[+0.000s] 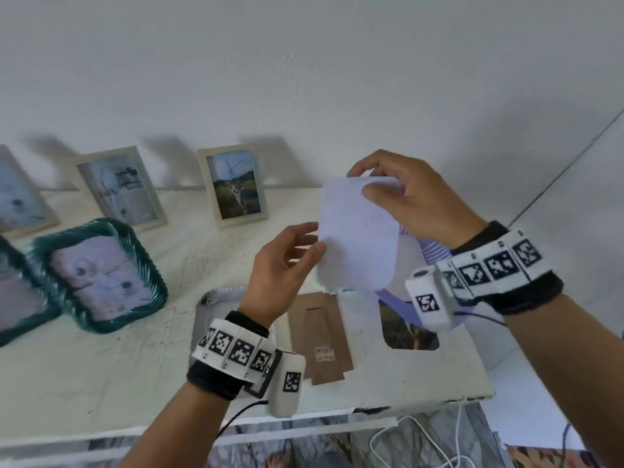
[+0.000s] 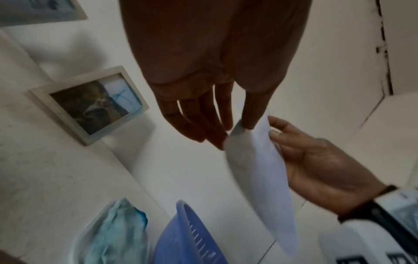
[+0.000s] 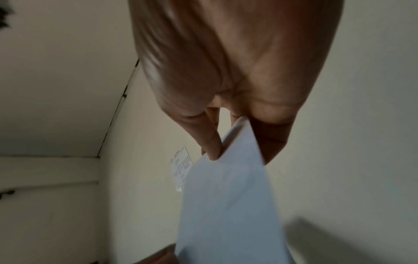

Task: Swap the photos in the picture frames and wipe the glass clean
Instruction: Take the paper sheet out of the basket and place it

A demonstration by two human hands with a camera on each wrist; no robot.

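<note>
Head view: I am pinching the photo's (image 1: 358,231) top edge with my right hand (image 1: 410,204) above the table (image 1: 101,383), while my left hand's (image 1: 283,265) thumb and fingertips are nipping its left edge.

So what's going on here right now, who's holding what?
A person holds a white photo sheet up over the table, blank side toward the head camera. The right hand pinches its top edge; the left hand pinches its left edge. Below lie a brown frame backing and an opened white frame. Other framed photos stand or lie by the wall, including a cream frame and a teal frame.
</note>
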